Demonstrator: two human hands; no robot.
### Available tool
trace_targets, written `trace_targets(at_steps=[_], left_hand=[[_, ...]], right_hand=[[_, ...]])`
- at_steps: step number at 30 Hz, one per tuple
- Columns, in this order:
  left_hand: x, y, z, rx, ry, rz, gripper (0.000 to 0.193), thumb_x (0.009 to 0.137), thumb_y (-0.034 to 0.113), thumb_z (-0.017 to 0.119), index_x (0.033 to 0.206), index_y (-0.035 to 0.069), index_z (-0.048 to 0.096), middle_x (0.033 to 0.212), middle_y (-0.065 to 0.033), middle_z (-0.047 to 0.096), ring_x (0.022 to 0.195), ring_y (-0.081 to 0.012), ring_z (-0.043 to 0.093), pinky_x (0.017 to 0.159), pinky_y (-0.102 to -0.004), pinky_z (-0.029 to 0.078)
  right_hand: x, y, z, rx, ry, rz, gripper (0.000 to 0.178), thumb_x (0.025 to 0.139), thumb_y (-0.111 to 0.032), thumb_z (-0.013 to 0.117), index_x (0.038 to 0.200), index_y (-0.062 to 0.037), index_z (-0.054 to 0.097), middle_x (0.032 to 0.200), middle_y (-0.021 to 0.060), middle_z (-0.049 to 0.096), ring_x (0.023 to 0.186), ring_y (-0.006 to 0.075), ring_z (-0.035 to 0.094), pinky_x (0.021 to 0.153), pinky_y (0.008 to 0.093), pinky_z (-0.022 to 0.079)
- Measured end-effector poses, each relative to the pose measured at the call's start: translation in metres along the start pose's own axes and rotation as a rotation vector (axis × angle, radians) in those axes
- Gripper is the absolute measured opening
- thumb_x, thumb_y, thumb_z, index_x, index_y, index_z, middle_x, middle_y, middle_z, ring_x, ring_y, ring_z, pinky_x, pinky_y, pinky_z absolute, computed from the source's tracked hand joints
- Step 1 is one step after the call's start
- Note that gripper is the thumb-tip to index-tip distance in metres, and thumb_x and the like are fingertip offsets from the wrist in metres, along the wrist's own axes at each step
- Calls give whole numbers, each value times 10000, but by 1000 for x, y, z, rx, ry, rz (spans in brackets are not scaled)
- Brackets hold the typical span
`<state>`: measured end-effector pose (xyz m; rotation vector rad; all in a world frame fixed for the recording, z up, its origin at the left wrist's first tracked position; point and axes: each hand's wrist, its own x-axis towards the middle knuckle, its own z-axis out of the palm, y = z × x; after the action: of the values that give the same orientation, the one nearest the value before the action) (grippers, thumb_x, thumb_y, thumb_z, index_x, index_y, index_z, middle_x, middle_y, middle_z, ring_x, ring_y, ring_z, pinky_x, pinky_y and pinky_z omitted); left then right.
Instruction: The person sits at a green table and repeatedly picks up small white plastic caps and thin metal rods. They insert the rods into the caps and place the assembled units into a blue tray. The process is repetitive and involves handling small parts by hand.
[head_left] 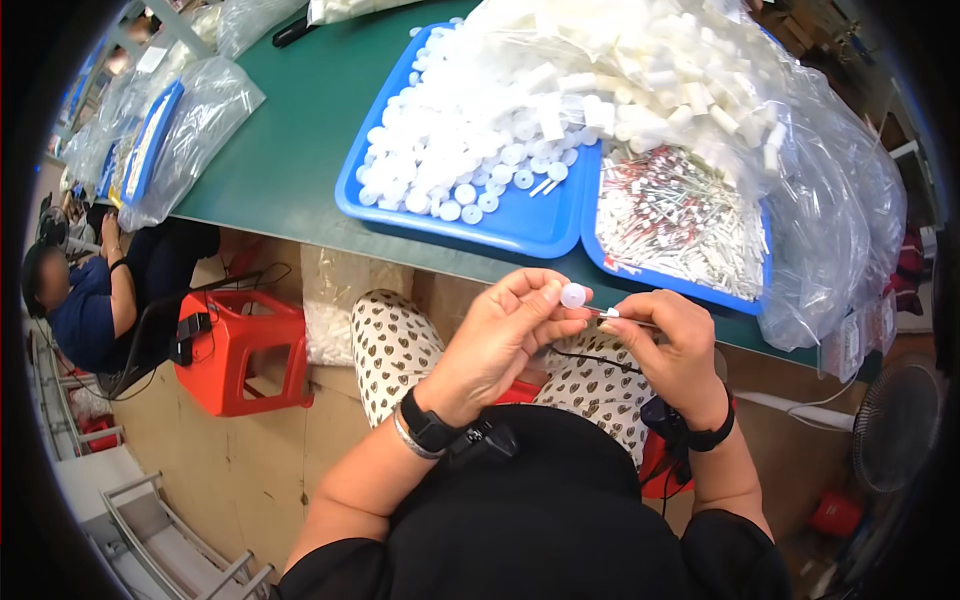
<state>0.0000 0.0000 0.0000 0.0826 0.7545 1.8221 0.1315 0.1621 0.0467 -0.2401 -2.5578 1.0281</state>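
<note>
Between the thumb and fingers of my left hand (510, 335) is a small round white plastic disc (573, 295) with a hub at its middle. My right hand (668, 340) pinches a thin metal pin with a white end (609, 314), pointing toward the disc. Whether pin and disc touch, I cannot tell. Both hands are over my lap, just in front of the table edge. Beyond them a blue tray (520, 235) holds many similar white discs. A second blue tray (690, 288) on the right holds a heap of thin pins with white and red parts.
Clear plastic bags (835, 190) of white cylindrical parts lie over the trays on the green table (275, 150). On the left are a red stool (245, 350) and a seated person (85, 300). A fan (897, 425) stands at the right.
</note>
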Motion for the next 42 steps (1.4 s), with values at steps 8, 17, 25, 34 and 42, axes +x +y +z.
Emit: trace_targets(at_steps=[8,17,25,34,42], left_hand=[[-12,-13,-15,-184,41,-44,308,1013,182,555,1248,-17,546,1085,-91,634,970,-143,625,914,-270,520],[-10,-23,-23,-268,58,-46,289,993,151,586,1227,-15,554,1096,-95,635,1001,-164,631,914,-265,530],[-11,-32,-11,-119,87,-18,304,981,141,607,1233,-24,569,1058,-81,656,948,-132,641,894,-255,535],[-11,-52,-16,-147,8,2,298,990,149,593,1237,-18,585,1049,-73,669,932,-129,639,865,-263,528],[-5,-61,-21,-232,27,-82,269,972,185,627,1192,31,608,1002,-36,660,905,-115,607,895,-299,489]], right_hand=[[3,-3,13,-167,-17,-100,101,809,-12,715,865,-7,631,738,91,616,642,262,585,591,361,445],[-2,1,15,-282,-16,-197,133,807,-5,706,909,-19,622,766,86,607,643,256,562,581,368,426],[-4,-2,20,-297,-42,-325,159,799,13,704,932,-13,621,774,83,599,619,250,547,558,365,425],[-15,4,32,99,-102,119,70,900,-41,652,898,27,636,696,120,655,605,235,652,553,324,498],[-22,-3,40,292,-115,362,101,952,-47,596,931,41,640,740,122,699,679,163,699,610,280,535]])
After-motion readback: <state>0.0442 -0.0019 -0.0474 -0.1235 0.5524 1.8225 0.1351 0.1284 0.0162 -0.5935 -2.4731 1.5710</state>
